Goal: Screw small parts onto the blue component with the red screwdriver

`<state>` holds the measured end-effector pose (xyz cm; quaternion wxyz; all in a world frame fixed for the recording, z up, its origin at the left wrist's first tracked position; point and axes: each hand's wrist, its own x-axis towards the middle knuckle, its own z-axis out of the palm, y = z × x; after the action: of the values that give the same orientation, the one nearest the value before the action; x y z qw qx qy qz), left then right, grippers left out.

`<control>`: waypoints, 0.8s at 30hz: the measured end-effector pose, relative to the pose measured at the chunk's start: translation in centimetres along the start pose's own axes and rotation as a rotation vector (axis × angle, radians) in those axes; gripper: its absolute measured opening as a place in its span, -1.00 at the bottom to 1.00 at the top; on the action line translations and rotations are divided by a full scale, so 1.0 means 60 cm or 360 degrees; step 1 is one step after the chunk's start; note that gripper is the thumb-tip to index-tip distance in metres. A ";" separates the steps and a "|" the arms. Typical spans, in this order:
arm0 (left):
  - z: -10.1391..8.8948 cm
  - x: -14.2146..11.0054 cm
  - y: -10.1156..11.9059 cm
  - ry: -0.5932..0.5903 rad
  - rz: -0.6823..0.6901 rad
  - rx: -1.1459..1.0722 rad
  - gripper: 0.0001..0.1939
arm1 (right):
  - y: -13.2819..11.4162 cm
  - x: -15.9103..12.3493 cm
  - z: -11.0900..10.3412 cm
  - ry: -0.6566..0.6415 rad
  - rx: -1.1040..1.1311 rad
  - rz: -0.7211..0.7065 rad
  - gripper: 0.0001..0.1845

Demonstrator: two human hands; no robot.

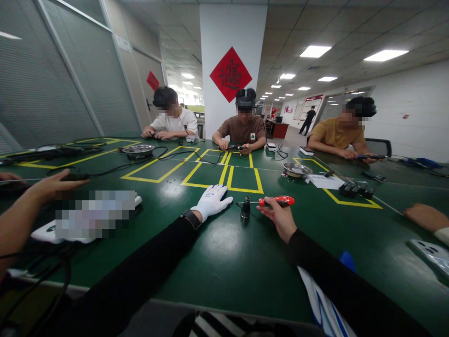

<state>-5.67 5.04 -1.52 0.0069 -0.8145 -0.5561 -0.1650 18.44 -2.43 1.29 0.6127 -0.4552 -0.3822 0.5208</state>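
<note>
My left hand, in a white glove, lies flat on the green table with its fingers stretched out. Just right of its fingertips stands a small black cylindrical part, upright and narrower at the top. My bare right hand is closed on a screwdriver with a red handle. Its thin shaft points left and reaches the upper part of the black piece; whether the tip touches it I cannot tell.
Yellow tape outlines mark the table. Metal bowls stand farther back, with white paper and black parts at right. A white device lies left; a phone lies right. Several people work around the table.
</note>
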 end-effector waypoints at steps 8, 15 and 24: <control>0.002 0.001 0.000 -0.0009 -0.0009 -0.0006 -0.25 | 0.002 0.003 0.009 -0.0140 -0.0079 -0.0012 -0.73; -0.001 0.001 0.005 0.0161 -0.0046 -0.0061 -0.35 | 0.003 0.005 0.002 -0.0063 0.0155 -0.0021 -0.77; -0.052 -0.016 0.036 0.0766 0.0138 -0.0375 -0.69 | -0.003 0.016 -0.016 -0.0011 0.0496 0.0198 -0.80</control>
<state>-4.86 2.74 1.54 0.0512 -0.7702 -0.4800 -0.4170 19.55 -1.66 1.15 0.6411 -0.3756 -0.2699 0.6124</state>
